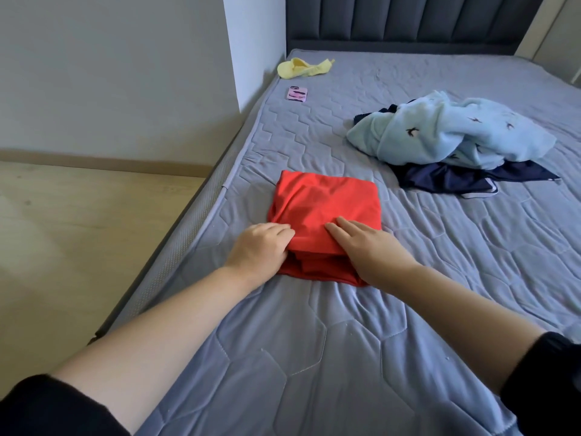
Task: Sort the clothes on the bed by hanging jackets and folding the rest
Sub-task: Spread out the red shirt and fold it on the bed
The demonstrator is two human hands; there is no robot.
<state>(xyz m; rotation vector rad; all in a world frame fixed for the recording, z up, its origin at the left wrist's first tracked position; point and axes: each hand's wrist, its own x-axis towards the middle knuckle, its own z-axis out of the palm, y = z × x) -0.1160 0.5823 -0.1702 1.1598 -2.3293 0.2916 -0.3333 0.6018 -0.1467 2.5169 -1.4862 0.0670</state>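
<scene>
Both your hands are on the red garment (323,199), which lies folded into a rough square on the bed (314,341), near its left edge. Your left hand (261,247) has its fingers curled over the near left corner of the top fold, gripping it. Your right hand (371,250) lies flat with straight fingers, pressing the near right side; its thumb is hidden. Well apart to the right, a light blue garment (452,133) sits crumpled on a navy one (465,179). Up by the wall lies a yellow cloth (301,69), with a phone (297,94) near it.
</scene>
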